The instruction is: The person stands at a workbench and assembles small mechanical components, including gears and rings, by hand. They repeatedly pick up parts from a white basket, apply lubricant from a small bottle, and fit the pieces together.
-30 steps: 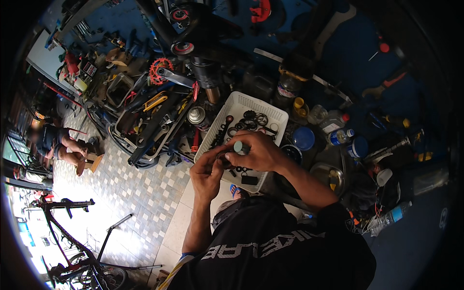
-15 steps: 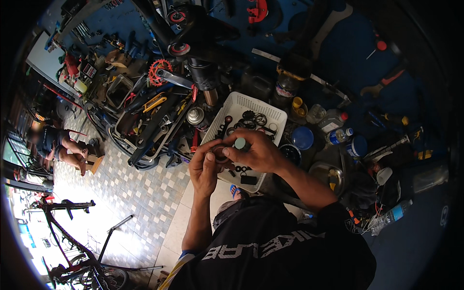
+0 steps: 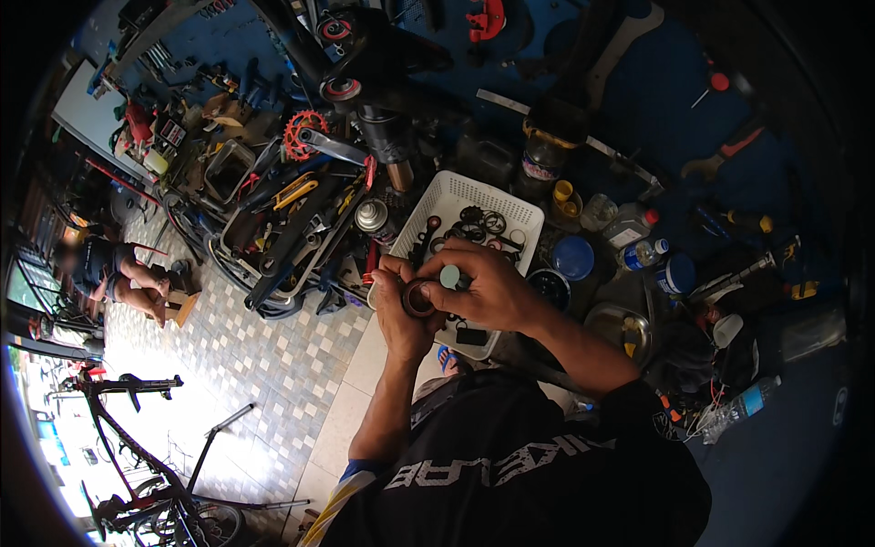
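A dark brown ring-shaped part (image 3: pixel 417 297) is gripped in my left hand (image 3: pixel 401 319), with the fingers curled round its edge. My right hand (image 3: pixel 492 290) presses its thumb at the ring's inner side. Standing up from between the right hand's fingers is a small object with a round pale-green end (image 3: pixel 450 276); the rest of it is hidden. Both hands are held over a white perforated plastic basket (image 3: pixel 523 217), in which black rings (image 3: pixel 493 222) and other small dark parts lie. A black rectangular piece (image 3: pixel 470 336) shows in its near end.
A spray can (image 3: pixel 372 217) stands left of the basket, beside a tool-filled tray (image 3: pixel 290 202). A bicycle crank with a red chainring (image 3: pixel 304 135) rises behind. Bottles (image 3: pixel 629 226) and a blue lid (image 3: pixel 571 260) sit at right. Another person (image 3: pixel 118 272) sits far left.
My left hand has shifted right and closed further round the ring, which now tilts to show its opening. The right hand stays nearly in place.
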Available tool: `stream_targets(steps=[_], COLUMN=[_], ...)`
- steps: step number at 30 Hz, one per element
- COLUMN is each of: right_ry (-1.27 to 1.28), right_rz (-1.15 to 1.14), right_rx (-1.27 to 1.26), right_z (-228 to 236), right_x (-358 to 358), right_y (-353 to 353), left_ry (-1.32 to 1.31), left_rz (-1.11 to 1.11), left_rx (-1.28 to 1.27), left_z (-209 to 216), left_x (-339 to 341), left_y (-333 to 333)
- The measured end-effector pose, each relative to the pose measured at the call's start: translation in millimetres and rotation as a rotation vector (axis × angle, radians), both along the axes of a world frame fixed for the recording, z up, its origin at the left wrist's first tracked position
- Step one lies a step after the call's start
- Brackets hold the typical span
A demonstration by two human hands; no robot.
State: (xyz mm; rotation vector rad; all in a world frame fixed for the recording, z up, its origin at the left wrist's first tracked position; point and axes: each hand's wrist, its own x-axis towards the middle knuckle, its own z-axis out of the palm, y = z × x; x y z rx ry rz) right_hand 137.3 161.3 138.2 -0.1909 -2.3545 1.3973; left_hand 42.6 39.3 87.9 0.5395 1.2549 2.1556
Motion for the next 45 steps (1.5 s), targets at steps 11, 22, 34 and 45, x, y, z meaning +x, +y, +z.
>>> stream_targets(steps=[11,22,34,45], right_ry=[-0.027,-0.061,-0.078,-0.134], right_rz=[0.115,0.134,0.111,0.076], right_rx=[-0.177,-0.187,-0.172,-0.135], right_z=[1.5,-6.2,-1.2,2.5], right_x=[-0.2,-5.1,-8.1,-8.3], right_y=[-3.9,-7.1,-8.1,-10.9], left_ry=[0.180,0.255,0.346,0.374], left_rz=[0.065,0.090,0.105,0.111], left_rx=[-0.040,-0.084,-0.127,-0.135], left_z=[-4.6,-4.7,2.3,9.4], left_x=[-9.3,-11.9,-14.3,-11.9], left_y=[0.5,-1.9,-2.2,-3.7])
